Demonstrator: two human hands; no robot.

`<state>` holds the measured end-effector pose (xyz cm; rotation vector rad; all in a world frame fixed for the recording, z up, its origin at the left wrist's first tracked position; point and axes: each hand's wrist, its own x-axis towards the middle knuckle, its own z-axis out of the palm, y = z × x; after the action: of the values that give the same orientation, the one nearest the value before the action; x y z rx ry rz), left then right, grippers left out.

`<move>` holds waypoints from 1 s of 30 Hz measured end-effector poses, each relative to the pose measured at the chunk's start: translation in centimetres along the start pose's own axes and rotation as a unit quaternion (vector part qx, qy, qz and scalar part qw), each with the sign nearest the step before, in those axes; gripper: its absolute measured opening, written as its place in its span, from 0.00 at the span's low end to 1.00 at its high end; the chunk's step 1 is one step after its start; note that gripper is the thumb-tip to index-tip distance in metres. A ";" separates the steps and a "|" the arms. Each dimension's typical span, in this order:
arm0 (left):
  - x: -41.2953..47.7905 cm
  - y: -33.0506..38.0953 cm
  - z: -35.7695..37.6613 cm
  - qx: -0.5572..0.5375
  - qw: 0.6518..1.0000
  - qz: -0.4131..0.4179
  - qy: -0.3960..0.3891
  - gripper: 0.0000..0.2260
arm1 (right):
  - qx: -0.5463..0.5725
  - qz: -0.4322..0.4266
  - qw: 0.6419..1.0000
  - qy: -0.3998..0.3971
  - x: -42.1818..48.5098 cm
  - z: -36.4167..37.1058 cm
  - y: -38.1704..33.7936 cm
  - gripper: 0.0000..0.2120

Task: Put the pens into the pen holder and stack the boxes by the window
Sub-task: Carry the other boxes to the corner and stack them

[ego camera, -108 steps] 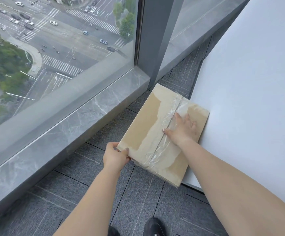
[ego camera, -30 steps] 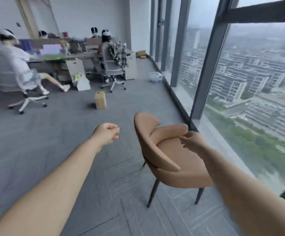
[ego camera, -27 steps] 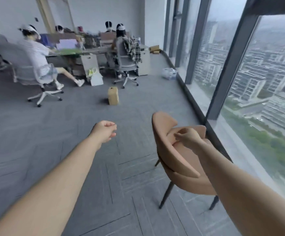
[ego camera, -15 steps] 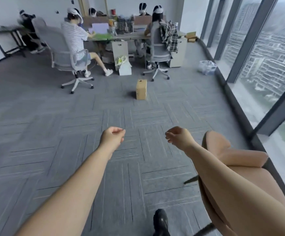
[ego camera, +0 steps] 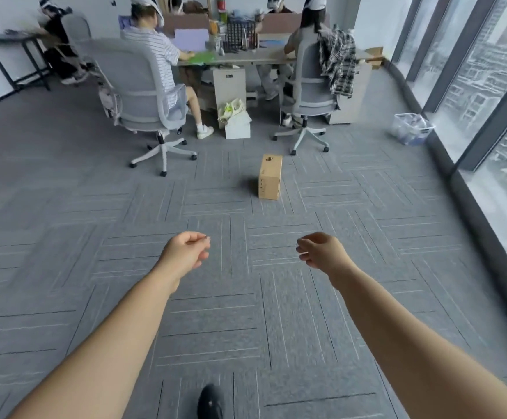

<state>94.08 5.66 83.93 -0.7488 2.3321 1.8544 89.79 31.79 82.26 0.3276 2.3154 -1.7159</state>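
Cardboard box [ego camera: 270, 176] stands upright on the grey carpet [ego camera: 64, 237], alone in the open floor, its narrow top face carrying a small dark mark. Both of the person's bare forearms reach forward from the bottom of the view, well short of the box and not touching it. The left hand [ego camera: 185, 252] is loosely curled, fingers bent in toward the palm, with nothing held in it. The right hand [ego camera: 321, 251] is likewise half curled and empty, fingers pointing toward the left hand, the two hands apart with bare carpet between them. A dark shoe [ego camera: 211, 402] shows at the lower edge, nearer than the box.

Beyond the box, two people sit on grey office chairs [ego camera: 143, 95] at a long desk [ego camera: 246, 57] crowded with items; a checked shirt [ego camera: 337, 60] hangs over the back of the chair to the right of the box. A white bag [ego camera: 235, 114] sits on the floor under the desk, straight beyond the box. To the right of the box a clear plastic bin [ego camera: 411, 128] rests against the base of the tall windows [ego camera: 488, 86], which run along that whole side.
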 end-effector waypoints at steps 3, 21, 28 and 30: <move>11.5 1.4 -2.0 -0.001 1.000 -0.019 -0.023 0.03 | 0.027 0.024 0.999 0.011 9.5 3.1 -2.0 0.08; 65.5 21.8 8.6 0.114 0.982 -0.001 -0.151 0.06 | 0.222 0.209 0.946 0.107 60.4 9.7 -13.1 0.05; 83.7 27.6 12.4 0.151 0.975 -0.037 -0.158 0.06 | 0.248 0.274 0.920 0.127 77.6 11.0 -16.8 0.06; 89.0 29.1 13.5 0.163 0.971 -0.041 -0.172 0.06 | 0.260 0.290 0.911 0.137 82.0 11.6 -17.7 0.05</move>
<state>0.58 -6.49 75.61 -0.4351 2.2545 1.3829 7.25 18.64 68.63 1.2786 1.5969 -1.9927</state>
